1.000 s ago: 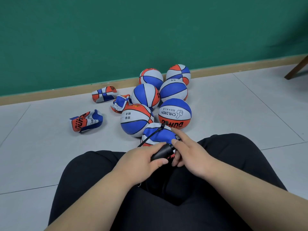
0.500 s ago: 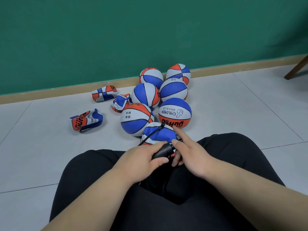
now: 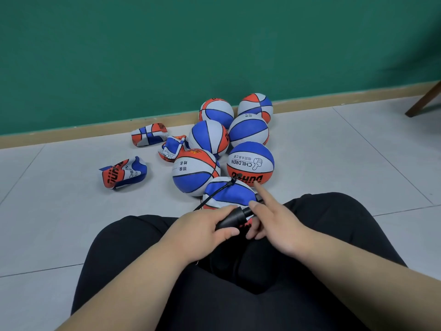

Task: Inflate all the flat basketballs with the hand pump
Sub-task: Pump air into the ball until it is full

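Note:
A blue, white and orange basketball (image 3: 228, 193) sits on the floor between my knees. A black hose (image 3: 214, 193) runs to the valve on its top. My left hand (image 3: 202, 231) grips the black hand pump (image 3: 232, 218) by its barrel, just in front of the ball. My right hand (image 3: 274, 225) holds the pump's handle end with thumb and curled fingers, while its index finger points straight out over the ball. Several round balls (image 3: 250, 163) lie beyond it. Three flat balls lie to the left: one (image 3: 123, 174) nearest, one (image 3: 149, 134) by the wall, one (image 3: 171, 150) against the round balls.
My legs in black trousers (image 3: 238, 295) fill the lower view. The pale tiled floor (image 3: 334, 151) runs back to a wooden skirting board and a green wall (image 3: 214, 44). A brown chair leg (image 3: 423, 100) stands at the far right.
My right hand has drawn a little to the right, away from the pump barrel, and a short piece of the rod shows. Its index finger has straightened. The left hand has stayed put.

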